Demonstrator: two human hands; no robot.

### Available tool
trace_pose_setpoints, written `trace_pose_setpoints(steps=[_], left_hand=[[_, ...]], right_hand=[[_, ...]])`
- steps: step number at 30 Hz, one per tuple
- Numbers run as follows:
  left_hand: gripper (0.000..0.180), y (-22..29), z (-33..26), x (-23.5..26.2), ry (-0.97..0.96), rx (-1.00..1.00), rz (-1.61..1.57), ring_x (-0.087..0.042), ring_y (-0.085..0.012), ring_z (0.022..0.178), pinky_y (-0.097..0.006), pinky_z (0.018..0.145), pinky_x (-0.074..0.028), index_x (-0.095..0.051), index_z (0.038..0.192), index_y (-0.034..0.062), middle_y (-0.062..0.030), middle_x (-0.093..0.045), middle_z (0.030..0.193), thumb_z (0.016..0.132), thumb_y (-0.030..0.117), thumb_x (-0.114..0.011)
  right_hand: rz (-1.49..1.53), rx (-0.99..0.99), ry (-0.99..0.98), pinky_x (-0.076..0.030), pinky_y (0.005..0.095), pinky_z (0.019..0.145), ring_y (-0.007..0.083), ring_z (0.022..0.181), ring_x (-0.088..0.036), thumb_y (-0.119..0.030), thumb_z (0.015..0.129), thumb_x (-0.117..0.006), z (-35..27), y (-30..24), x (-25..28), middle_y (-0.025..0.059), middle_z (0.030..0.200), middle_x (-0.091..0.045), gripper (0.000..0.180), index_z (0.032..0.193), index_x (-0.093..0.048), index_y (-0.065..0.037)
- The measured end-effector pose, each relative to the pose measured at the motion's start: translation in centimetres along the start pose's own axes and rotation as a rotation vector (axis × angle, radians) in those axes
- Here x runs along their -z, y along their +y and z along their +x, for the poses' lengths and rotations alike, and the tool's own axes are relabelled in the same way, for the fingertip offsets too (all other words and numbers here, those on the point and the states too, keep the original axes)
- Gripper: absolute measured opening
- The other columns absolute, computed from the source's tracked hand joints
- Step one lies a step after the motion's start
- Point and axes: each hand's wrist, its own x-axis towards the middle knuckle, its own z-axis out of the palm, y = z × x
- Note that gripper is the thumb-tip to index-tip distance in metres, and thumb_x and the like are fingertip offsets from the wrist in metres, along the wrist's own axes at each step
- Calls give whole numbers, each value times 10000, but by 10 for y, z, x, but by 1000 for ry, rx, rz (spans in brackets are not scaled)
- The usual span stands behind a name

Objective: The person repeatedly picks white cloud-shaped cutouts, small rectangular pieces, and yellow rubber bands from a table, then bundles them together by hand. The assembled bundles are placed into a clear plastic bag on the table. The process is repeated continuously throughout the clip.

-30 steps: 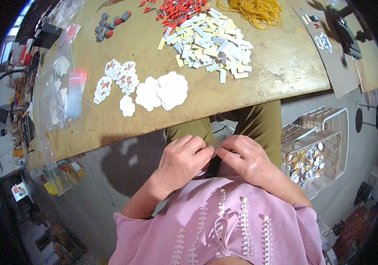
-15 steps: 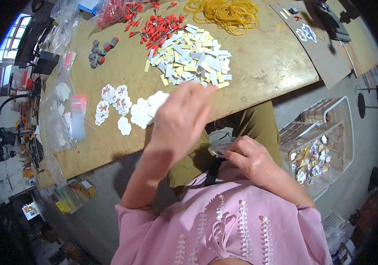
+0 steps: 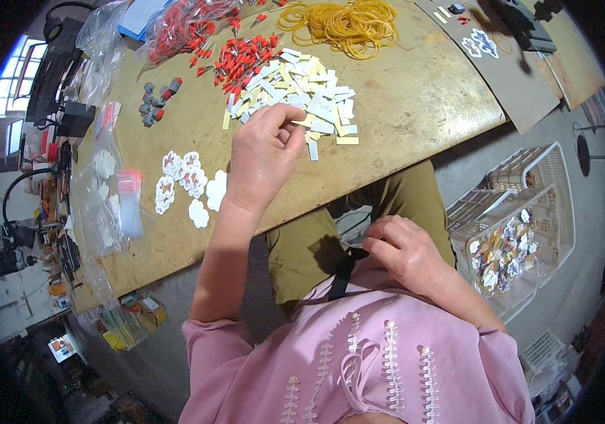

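My left hand [image 3: 265,152] is over the near edge of a pile of small white and pale yellow strips [image 3: 284,88]. Its thumb and forefinger are pinched on one yellow strip [image 3: 305,121]. Above my lap, my right hand [image 3: 405,251] is closed with curled fingers. A clear plastic bag [image 3: 353,227] shows faintly at its fingertips, mostly hidden. Left of my left forearm lie white scalloped cards [image 3: 216,191], partly covered by it, and several similar cards with brown figures [image 3: 190,173].
Red-capped small parts [image 3: 242,60], a heap of yellow rubber bands [image 3: 348,28] and grey knobs [image 3: 157,102] lie farther back. Clear bags [image 3: 129,201] are at left. Right of my legs, on the floor, stands a plastic basket [image 3: 562,205] containing packed pieces.
My left hand has moved up and left onto the strip pile and now pinches a yellow strip. My right hand stays nearly in place; less of the clear bag shows.
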Motion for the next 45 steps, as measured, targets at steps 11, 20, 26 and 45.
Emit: trace_pose_setpoints(steps=[11,20,26,45], left_hand=[[130,-6,-18,25,-37,359,-504,-642,-23,762,-194,678,-513,-721,1138,-23,1,-735,966,1017,23,-706],[115,-9,-40,34,73,96,-177,-614,-19,767,-202,635,-467,-803,1098,8,15,-652,930,1011,45,-737],[161,17,-74,35,-41,149,-476,-511,-12,710,-216,568,-367,-822,1085,44,33,-611,883,951,-23,-762],[239,43,-117,31,-355,-210,149,-706,-298,717,-424,638,-565,-731,1121,130,-78,-687,825,892,190,-770]], right_hand=[[-23,24,73,-570,415,835,311,989,-697,-85,832,-715,19,-6,1,146,1116,-680,237,1062,-701,-28],[11,0,78,-581,432,944,346,1113,-702,-66,850,-710,35,-15,1,175,1209,-690,244,1087,-695,-11],[72,-23,72,-586,443,967,374,1142,-696,-58,857,-707,43,-18,4,203,1249,-675,248,1096,-690,4],[136,82,62,-605,443,936,410,1127,-700,-44,872,-724,51,-27,3,243,1260,-668,287,1139,-694,57]])
